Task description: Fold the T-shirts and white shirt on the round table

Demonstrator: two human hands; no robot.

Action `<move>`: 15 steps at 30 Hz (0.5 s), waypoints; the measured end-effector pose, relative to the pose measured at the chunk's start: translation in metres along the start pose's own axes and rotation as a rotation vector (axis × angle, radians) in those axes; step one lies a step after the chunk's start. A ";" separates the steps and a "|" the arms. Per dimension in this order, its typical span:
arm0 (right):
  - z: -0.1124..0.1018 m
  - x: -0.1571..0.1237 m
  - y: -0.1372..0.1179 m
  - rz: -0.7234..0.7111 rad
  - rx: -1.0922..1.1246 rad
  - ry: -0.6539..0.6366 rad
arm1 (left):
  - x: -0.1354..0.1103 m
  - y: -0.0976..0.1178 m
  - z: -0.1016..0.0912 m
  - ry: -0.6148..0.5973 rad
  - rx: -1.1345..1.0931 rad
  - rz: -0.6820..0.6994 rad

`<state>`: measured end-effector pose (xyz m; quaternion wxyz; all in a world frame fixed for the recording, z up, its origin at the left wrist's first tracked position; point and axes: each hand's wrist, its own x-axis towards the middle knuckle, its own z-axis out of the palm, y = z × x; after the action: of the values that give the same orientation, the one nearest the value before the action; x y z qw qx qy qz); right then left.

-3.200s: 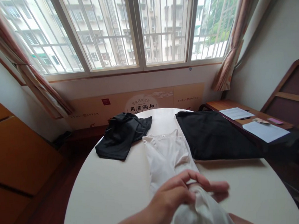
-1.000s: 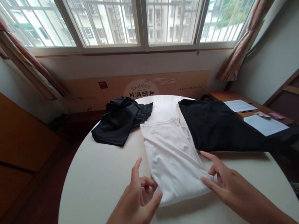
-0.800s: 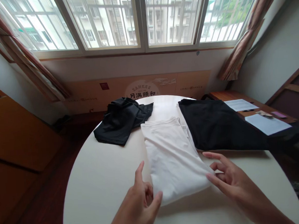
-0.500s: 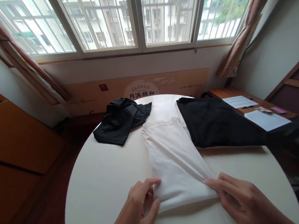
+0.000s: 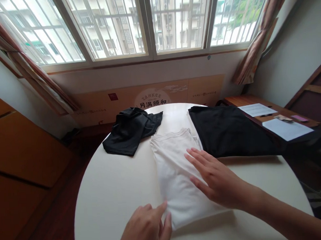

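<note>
A folded white shirt (image 5: 178,191) lies lengthwise on the round white table (image 5: 108,195), with what looks like a neckband at its far end and soft creases across its top. At the near left edge of the cloth, my left hand (image 5: 145,226) has its thumb and forefinger closed on the border. My right hand (image 5: 215,178) rests palm down on the right side of the shirt, fingers stretched out and slightly spread.
A crumpled black garment (image 5: 131,132) lies at the table's far left. Another black garment (image 5: 229,134), folded flatter, is at the far right, reaching over the edge. Beyond it, a wooden desk (image 5: 231,101) holds papers (image 5: 287,128). Windows and curtains stand behind.
My right hand has left the shirt's near right corner, moved up and left, and flattened onto the cloth. My left hand has shifted slightly down and left, its fingers closer together.
</note>
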<state>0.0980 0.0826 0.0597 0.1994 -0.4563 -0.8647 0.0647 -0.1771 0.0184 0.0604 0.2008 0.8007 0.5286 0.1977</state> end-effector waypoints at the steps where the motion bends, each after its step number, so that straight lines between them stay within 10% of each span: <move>1: 0.007 0.013 0.002 -0.002 -0.005 -0.046 | 0.011 0.005 -0.005 0.016 0.035 0.018; 8: 0.045 0.057 0.021 0.120 -0.034 -0.165 | 0.109 0.002 0.010 -0.030 0.261 0.096; 15: 0.051 0.057 0.022 0.314 -0.156 -0.093 | 0.110 -0.030 0.019 -0.043 0.596 -0.147</move>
<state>0.0649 0.1455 0.0230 0.1108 -0.5966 -0.7934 0.0486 -0.1497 0.1291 0.0401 -0.0179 0.7879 0.6155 0.0018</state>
